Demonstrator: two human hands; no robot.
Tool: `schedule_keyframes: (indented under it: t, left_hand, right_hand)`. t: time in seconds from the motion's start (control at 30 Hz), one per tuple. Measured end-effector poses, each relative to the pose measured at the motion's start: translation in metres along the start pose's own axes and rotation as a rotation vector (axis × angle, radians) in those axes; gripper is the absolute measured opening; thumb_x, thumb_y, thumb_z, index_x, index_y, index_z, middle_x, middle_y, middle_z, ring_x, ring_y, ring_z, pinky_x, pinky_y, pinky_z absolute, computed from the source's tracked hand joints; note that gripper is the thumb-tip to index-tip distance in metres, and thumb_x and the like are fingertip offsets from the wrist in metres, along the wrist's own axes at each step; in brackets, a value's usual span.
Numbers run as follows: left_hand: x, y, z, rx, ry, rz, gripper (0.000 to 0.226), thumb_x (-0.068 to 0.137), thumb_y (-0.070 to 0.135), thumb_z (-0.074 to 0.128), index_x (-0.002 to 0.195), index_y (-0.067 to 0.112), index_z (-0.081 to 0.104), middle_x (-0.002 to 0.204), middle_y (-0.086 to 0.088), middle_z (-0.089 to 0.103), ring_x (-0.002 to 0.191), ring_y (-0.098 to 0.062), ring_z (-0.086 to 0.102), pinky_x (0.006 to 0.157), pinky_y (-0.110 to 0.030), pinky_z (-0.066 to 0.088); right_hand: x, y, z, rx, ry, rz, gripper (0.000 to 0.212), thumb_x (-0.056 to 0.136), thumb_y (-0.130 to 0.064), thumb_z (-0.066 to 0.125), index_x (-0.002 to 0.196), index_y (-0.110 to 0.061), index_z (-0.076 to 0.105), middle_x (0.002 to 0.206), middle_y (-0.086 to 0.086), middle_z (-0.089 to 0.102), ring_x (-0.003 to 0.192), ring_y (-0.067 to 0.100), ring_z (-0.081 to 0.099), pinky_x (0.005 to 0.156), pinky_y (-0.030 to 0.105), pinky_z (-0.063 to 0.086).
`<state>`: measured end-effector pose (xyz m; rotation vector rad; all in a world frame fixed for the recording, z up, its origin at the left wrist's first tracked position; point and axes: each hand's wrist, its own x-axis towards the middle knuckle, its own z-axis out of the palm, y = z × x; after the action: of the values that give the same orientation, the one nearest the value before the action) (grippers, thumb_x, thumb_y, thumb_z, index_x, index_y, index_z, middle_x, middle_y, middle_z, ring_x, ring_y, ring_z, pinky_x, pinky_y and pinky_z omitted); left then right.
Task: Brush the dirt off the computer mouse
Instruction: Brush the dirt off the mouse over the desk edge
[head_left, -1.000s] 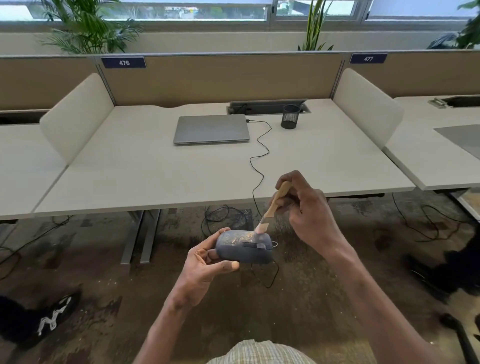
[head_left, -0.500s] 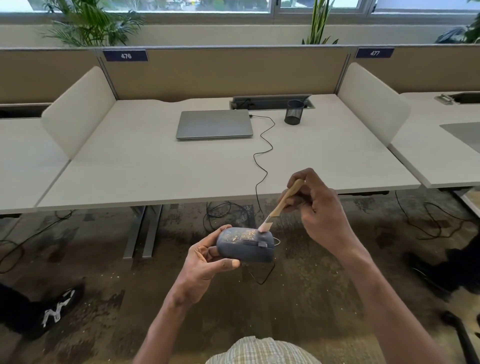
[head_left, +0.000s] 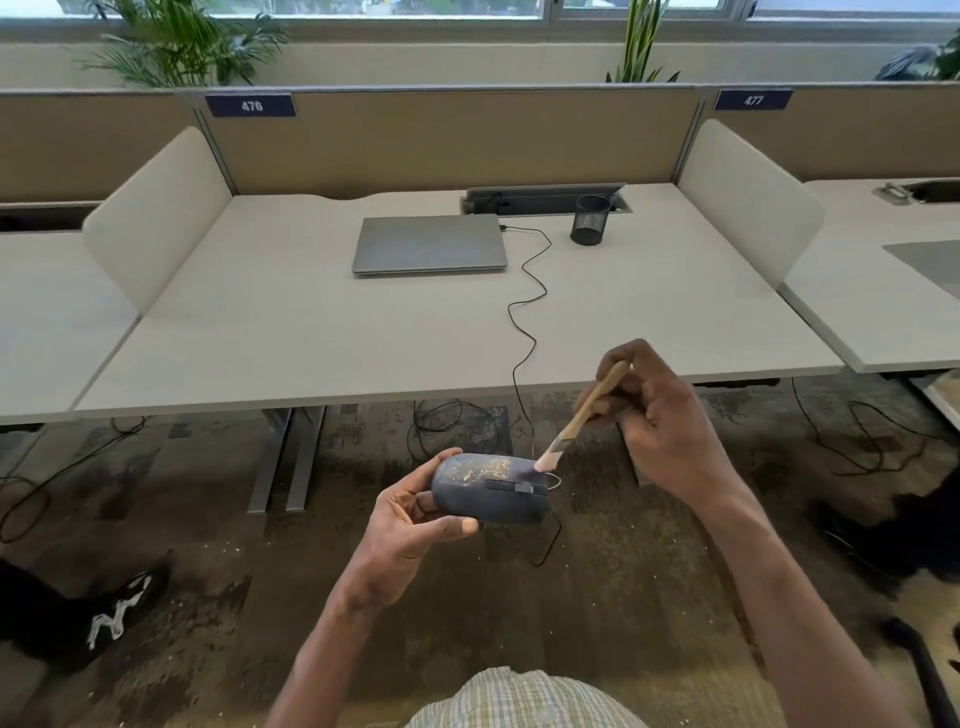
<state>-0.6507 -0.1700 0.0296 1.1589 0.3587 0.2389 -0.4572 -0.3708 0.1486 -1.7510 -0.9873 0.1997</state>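
A dark grey wired computer mouse (head_left: 488, 488) is held in the air over the floor, in front of the desk, with yellowish dirt specks across its upper face. My left hand (head_left: 410, 525) grips its rear end, thumb below and fingers above. My right hand (head_left: 660, 421) holds a small brush (head_left: 582, 415) by its wooden handle. The pale bristles touch the mouse's front right corner. The mouse's black cable (head_left: 524, 332) runs up over the desk edge to the laptop.
A closed grey laptop (head_left: 430, 244) and a black mesh pen cup (head_left: 589, 219) stand on the white desk (head_left: 311, 322). Loose cables lie on the carpet under the desk. A dark shoe (head_left: 93, 613) is at the lower left, dark objects at the right.
The brush tip has swept along the mouse toward its front right corner. My right hand has shifted slightly right and up. My left hand keeps its grip.
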Motion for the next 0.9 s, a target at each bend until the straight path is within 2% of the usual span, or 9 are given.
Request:
schedule_keyframes:
  t: [0.2, 0.37, 0.5, 0.6, 0.73, 0.83, 0.9]
  left_hand:
    - [0.000, -0.001, 0.004, 0.005, -0.019, -0.005, 0.084, 0.059, 0.010, 0.091, 0.137, 0.019, 0.061, 0.125, -0.009, 0.074, 0.114, -0.027, 0.073, 0.080, -0.028, 0.064]
    - [-0.001, 0.003, 0.003, -0.005, 0.002, 0.003, 0.087, 0.060, 0.009, 0.091, 0.140, 0.018, 0.057, 0.122, -0.010, 0.076, 0.107, -0.025, 0.075, 0.074, -0.026, 0.064]
    - [-0.001, 0.000, 0.002, -0.011, 0.011, 0.007, 0.086, 0.060, 0.010, 0.091, 0.139, 0.020, 0.059, 0.126, -0.010, 0.074, 0.116, -0.029, 0.072, 0.080, -0.029, 0.064]
    - [0.001, -0.003, 0.005, -0.003, 0.004, 0.003, 0.085, 0.060, 0.011, 0.091, 0.138, 0.021, 0.060, 0.126, -0.009, 0.074, 0.118, -0.030, 0.071, 0.082, -0.029, 0.064]
    - [0.006, 0.002, 0.010, 0.030, 0.009, 0.012, 0.086, 0.059, 0.015, 0.096, 0.137, 0.022, 0.061, 0.126, -0.009, 0.074, 0.119, -0.030, 0.071, 0.083, -0.029, 0.064]
    - [0.007, 0.006, 0.015, 0.054, 0.033, 0.022, 0.093, 0.057, 0.027, 0.102, 0.139, 0.022, 0.060, 0.127, -0.007, 0.074, 0.120, -0.028, 0.071, 0.085, -0.029, 0.064]
    - [0.007, 0.005, 0.018, 0.089, 0.049, 0.035, 0.088, 0.063, 0.024, 0.099, 0.141, 0.022, 0.059, 0.126, -0.005, 0.075, 0.120, -0.028, 0.070, 0.087, -0.030, 0.063]
  right_hand:
    - [0.010, -0.007, 0.018, 0.061, 0.006, 0.029, 0.047, 0.085, 0.028, 0.035, 0.101, -0.015, 0.048, 0.088, 0.014, 0.072, 0.085, 0.022, 0.072, 0.076, 0.034, 0.062]
    - [-0.006, -0.004, 0.000, 0.080, 0.060, 0.042, 0.043, 0.087, 0.027, 0.039, 0.104, -0.012, 0.047, 0.088, 0.017, 0.070, 0.090, 0.024, 0.073, 0.080, 0.036, 0.063]
    - [-0.008, -0.008, -0.002, 0.035, -0.010, 0.046, 0.041, 0.088, 0.025, 0.039, 0.104, -0.012, 0.048, 0.089, 0.013, 0.072, 0.091, 0.024, 0.073, 0.081, 0.037, 0.063]
    - [-0.001, -0.010, 0.008, 0.020, 0.012, 0.052, 0.038, 0.089, 0.025, 0.040, 0.105, -0.009, 0.048, 0.089, 0.017, 0.070, 0.090, 0.021, 0.073, 0.082, 0.038, 0.063]
    - [0.000, -0.011, 0.006, 0.009, 0.085, 0.046, 0.039, 0.090, 0.022, 0.045, 0.107, -0.013, 0.049, 0.090, 0.008, 0.071, 0.090, 0.015, 0.074, 0.081, 0.033, 0.063]
    - [-0.004, -0.016, 0.000, -0.067, 0.160, -0.011, 0.044, 0.090, 0.015, 0.059, 0.110, -0.024, 0.051, 0.091, -0.004, 0.072, 0.089, 0.008, 0.074, 0.078, 0.028, 0.063]
    - [-0.006, -0.023, 0.001, -0.100, 0.162, -0.064, 0.045, 0.089, 0.009, 0.066, 0.113, -0.027, 0.052, 0.093, -0.009, 0.072, 0.089, 0.004, 0.074, 0.076, 0.024, 0.062]
